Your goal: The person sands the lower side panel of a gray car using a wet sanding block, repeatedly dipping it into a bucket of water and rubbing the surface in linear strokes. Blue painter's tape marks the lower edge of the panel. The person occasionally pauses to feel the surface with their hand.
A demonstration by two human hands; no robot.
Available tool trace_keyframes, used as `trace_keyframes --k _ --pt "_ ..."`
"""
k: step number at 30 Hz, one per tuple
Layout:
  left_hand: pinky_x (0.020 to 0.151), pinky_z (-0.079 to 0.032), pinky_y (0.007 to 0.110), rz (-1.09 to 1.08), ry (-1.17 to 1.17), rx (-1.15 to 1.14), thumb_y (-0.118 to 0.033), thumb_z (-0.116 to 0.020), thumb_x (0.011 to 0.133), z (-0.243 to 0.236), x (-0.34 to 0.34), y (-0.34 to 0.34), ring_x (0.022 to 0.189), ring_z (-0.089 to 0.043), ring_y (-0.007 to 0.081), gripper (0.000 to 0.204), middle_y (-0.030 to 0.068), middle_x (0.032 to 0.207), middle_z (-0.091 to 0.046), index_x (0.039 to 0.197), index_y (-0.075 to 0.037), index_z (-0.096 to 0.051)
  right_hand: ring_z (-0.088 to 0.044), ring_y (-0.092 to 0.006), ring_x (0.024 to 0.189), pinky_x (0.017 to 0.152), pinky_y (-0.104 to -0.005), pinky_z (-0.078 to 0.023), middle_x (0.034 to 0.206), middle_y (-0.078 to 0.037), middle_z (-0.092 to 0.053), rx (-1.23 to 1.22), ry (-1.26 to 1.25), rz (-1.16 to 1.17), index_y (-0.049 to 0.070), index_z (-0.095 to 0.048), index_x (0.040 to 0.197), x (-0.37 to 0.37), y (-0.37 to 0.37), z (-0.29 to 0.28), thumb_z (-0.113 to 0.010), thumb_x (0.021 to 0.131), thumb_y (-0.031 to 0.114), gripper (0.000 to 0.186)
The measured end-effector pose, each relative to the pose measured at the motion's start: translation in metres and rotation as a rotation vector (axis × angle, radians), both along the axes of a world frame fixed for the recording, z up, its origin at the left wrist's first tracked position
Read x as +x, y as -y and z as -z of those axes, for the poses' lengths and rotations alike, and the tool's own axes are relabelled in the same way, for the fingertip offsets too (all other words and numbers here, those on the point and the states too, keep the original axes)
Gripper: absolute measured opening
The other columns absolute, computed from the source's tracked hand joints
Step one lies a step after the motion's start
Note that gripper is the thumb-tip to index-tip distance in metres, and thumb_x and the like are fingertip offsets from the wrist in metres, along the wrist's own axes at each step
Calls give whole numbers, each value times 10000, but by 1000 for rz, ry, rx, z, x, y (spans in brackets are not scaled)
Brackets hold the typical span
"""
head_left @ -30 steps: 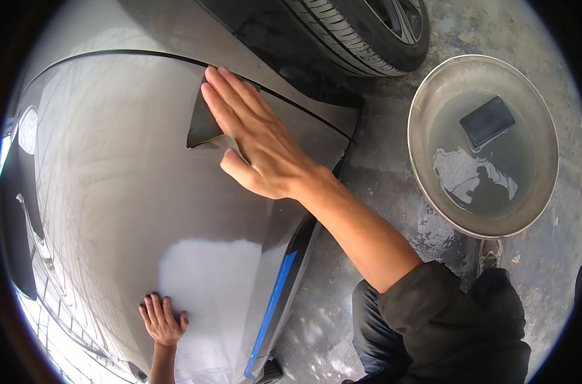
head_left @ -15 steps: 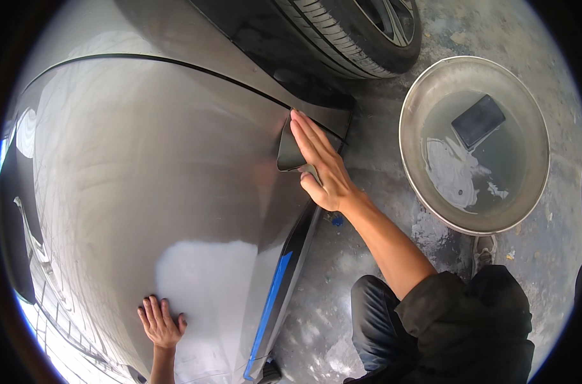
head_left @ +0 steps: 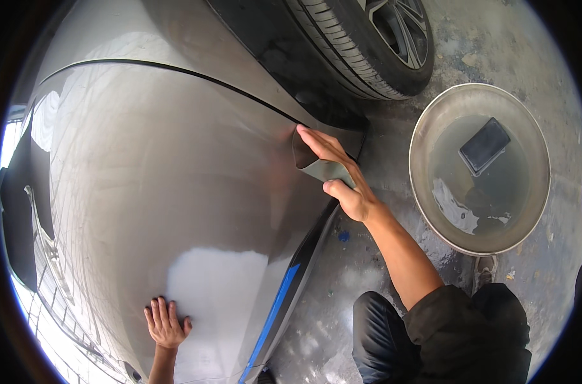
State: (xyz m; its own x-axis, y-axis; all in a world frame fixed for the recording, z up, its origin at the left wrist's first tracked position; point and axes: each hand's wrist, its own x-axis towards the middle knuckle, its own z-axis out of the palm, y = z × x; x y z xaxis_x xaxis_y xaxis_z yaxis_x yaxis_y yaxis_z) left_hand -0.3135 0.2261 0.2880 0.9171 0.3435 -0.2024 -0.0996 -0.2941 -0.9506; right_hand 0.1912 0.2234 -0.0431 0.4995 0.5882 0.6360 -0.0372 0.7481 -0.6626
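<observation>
We hold a grey sanding sheet (head_left: 323, 169) in our right hand (head_left: 342, 179) at centre frame, fingers closed over it, its long axis running up-left along the grey car panel (head_left: 176, 166). Our left hand (head_left: 165, 323) lies flat and open on the panel, lower left. At right, 1 round basin (head_left: 419, 128) holds murky water and a dark block (head_left: 484, 145).

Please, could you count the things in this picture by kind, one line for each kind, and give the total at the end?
Hands: 2, the left hand flat on the car body panel, the right hand holding the grey sheet
Grey sheets: 1
Car body panels: 1
Tyres: 1
Basins of water: 1
Dark blocks in the basin: 1
Total: 7
</observation>
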Motion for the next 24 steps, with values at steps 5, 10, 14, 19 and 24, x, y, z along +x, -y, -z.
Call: trace_keyframes --k 5,10,14,19,24 --pt "1213 -265 663 -5 -9 -16 -450 -433 1033 1 -5 -3 1476 -408 492 690 310 1552 -467 1527 32 -446 -325 -384 1518 1264 -485 -251 1625 -216 -362 39 -5 -38 82 -297 1650 10 -6 -34 -497 770 207 911" --pt "1259 -214 609 23 10 -31 -463 -432 1038 -1 6 1 1525 -370 417 675 255 1572 -474 1524 3 -468 -323 -380 1515 1252 -492 -271 1622 -214 -361 62 23 -32 92 -290 1653 22 -10 -45 -500 777 217 909" --pt "1257 -214 609 39 27 -43 -454 -451 1031 2 8 1 1517 -384 419 664 255 1551 -499 1513 1 -487 -324 -377 1507 1246 -494 -283 1621 -208 -365 87 50 -35 70 -286 1647 29 -12 -46 -499 781 218 904" --pt "1221 -257 655 3 -22 -21 -442 -450 1020 -1 2 6 1472 -414 485 659 311 1523 -496 1457 47 -507 -308 -382 1503 1236 -504 -292 1632 -223 -346 90 73 24 32 -275 1638 18 -14 -61 -502 801 226 889" --pt "1220 -259 658 11 -7 -37 -439 -455 1018 2 4 -3 1476 -408 487 666 312 1532 -485 1470 48 -497 -175 -451 1543 1250 -562 -220 1704 -261 -144 35 224 312 -18 -206 1640 -11 -32 -78 -509 865 305 892"
